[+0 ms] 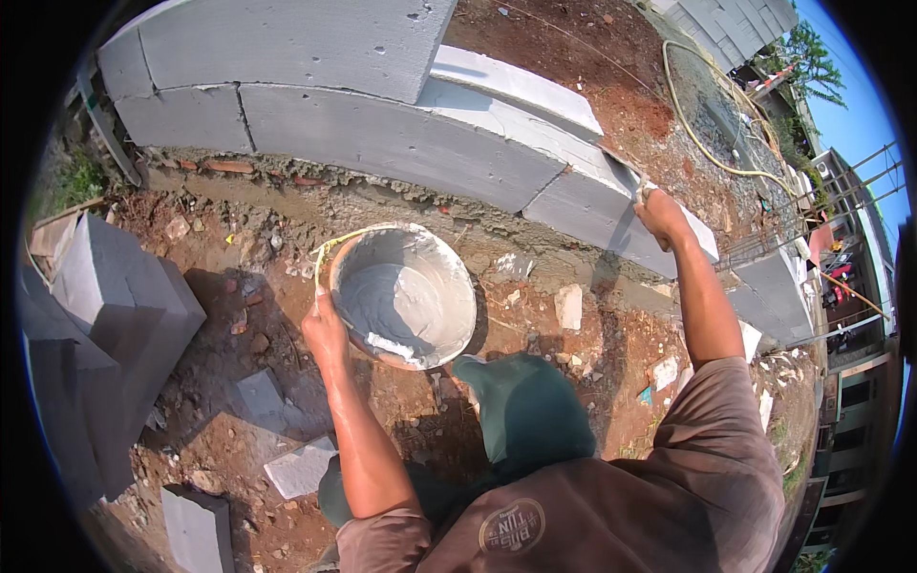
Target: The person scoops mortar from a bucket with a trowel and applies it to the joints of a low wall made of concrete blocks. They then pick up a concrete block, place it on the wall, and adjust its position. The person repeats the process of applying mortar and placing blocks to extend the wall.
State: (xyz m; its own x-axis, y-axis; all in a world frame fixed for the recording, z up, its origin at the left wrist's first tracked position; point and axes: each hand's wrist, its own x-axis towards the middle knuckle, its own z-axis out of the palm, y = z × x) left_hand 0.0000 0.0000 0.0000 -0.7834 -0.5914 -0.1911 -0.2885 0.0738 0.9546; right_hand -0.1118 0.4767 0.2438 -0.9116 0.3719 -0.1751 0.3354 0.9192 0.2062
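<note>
My left hand [327, 332] is closed on the yellow strap handle [322, 263] of a round bucket [470, 304], at its left side. Wet grey mortar [401, 294] lies in the bucket, and more is smeared along the rim. To the right, my right hand [661, 216] is wrapped round the handle of a trowel [623, 172], most of which the fingers hide. Its blade rests at or just over the top of the low block wall [497, 172]; whether it touches cannot be told. A thin pale slab [516, 91] lies on the wall, left of the trowel.
Large grey blocks [277, 43] form an upper course at the wall's left. More blocks [105, 277] are stacked at the far left, and a loose one [196, 530] lies at lower left. Broken pieces [568, 307] litter the soil. A hose [693, 138] curves beyond the wall.
</note>
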